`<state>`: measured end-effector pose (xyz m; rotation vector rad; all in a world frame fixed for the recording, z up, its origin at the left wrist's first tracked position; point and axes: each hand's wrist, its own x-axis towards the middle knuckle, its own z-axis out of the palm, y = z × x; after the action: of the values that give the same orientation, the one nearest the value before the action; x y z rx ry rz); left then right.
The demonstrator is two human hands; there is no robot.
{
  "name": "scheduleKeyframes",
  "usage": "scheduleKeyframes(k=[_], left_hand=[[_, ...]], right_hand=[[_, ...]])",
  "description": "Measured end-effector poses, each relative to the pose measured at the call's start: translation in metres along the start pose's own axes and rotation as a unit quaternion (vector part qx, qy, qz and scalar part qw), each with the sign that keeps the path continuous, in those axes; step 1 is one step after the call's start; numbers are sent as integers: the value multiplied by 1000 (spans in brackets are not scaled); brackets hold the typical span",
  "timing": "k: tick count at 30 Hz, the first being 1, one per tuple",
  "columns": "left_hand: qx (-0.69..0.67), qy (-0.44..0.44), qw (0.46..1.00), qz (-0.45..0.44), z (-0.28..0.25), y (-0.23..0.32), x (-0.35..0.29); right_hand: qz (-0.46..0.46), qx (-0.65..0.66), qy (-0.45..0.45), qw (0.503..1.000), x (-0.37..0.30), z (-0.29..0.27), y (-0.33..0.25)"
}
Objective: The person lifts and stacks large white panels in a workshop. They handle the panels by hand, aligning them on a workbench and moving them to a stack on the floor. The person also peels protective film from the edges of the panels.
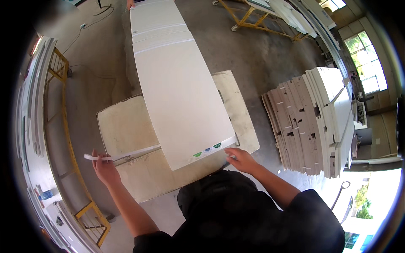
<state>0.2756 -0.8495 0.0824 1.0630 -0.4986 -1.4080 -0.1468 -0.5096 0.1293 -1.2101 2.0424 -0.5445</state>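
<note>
Loose black short-sleeved shirt

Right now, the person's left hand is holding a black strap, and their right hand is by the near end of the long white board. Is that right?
Not quite: the strap is white, not black, as the head view shows. The left hand is holding it, and the right hand is by the near end of the long white board.
</note>
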Motion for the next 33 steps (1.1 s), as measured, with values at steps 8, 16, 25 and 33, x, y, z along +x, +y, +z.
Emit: scheduleKeyframes(k=[8, 16, 25, 33], left_hand=[[673, -416, 506, 343, 190, -12, -143], [727, -271, 496, 390, 165, 16, -131], [727, -182, 601, 277, 176, 18, -157], [656, -152, 653, 346, 216, 94, -175]], right_hand=[[-404, -175, -34, 897, 66, -57, -203], [26, -244, -19, 969, 110, -125, 78], [195, -236, 100, 947, 57, -201, 248], [153, 164, 132, 965, 121, -170, 283]])
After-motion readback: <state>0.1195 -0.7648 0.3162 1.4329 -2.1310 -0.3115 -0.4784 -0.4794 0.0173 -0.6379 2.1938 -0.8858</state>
